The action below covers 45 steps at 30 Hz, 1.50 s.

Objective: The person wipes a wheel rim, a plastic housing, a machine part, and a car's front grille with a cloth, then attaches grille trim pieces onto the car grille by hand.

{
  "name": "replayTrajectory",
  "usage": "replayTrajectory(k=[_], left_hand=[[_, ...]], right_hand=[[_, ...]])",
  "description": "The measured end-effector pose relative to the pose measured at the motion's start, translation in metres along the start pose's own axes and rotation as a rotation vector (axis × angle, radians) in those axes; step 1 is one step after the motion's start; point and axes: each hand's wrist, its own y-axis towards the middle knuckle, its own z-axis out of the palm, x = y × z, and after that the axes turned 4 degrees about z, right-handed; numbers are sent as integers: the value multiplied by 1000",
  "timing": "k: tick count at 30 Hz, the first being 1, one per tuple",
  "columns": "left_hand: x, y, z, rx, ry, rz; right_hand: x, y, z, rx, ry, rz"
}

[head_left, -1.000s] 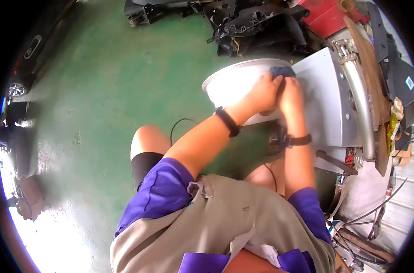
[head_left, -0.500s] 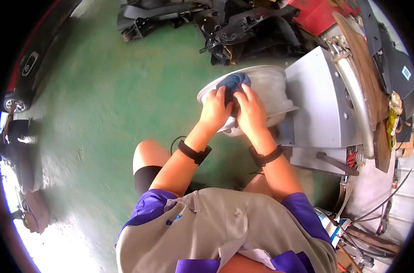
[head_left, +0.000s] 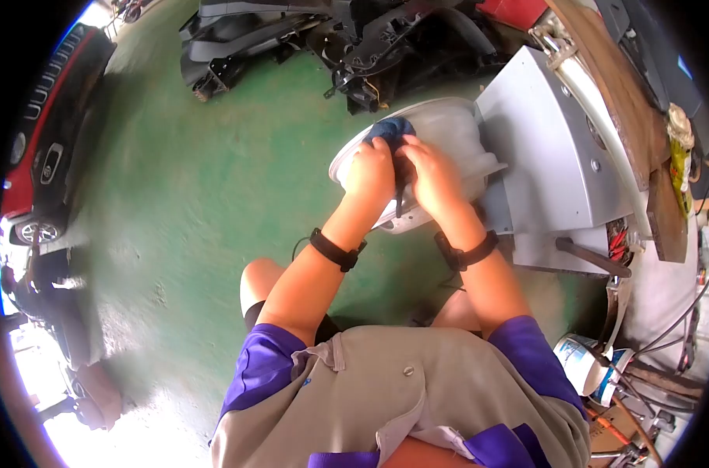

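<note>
A dark blue cloth [head_left: 390, 129] is bunched up between my two hands, over a pale wheel rim [head_left: 460, 132] that stands on the green floor. My left hand [head_left: 370, 168] has its fingers curled into the near left side of the cloth. From the other side, my right hand [head_left: 435, 173] pinches the cloth with thumb and bent fingers. A dark strip of it hangs down between the hands. The hands hide part of the rim's face, so contact between cloth and rim is hard to make out. Both wrists wear black bands.
Right of the rim stands a grey metal box [head_left: 538, 148] with a dark handle [head_left: 592, 257]. Black plastic car parts [head_left: 401, 47] are heaped beyond it. A red car [head_left: 46, 148] is at the far left. A white bucket [head_left: 584, 366] sits at lower right.
My left fingers have curled in more, and a dark strip of cloth now hangs below my hands. The camera has turned, showing more of the red car.
</note>
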Motion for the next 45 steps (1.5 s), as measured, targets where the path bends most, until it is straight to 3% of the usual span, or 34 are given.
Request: replayTrajectory(k=[6,9,17,22,25,29,31,33,38,45], left_hand=[[-30,21,-14,22,172,234],[-35,39,-11,30,130,475],[-72,85,18,72,350,699],[-71,105,10,137,101,762],[-56,111,-9,100,-370,834],[-32,62,-41,98,-695,330],[-17,27,-55,75,-1160,248],[-7,-6,-60,-97,-1485,208],[22,-91,-78,-137,-1564,100],[13,-129,-95,-131,-1463,110]], right_hand=[[-26,4,-16,-104,-87,104],[-54,8,-24,-129,-129,167],[-105,20,-50,132,-103,569],[-125,29,-51,248,-163,742],[-122,29,-63,204,-116,637],[-58,23,-104,-57,110,467],[-1,24,-137,-28,291,403],[43,22,-154,-209,229,-5],[141,13,-212,174,330,-354],[156,-3,-198,322,362,-405]])
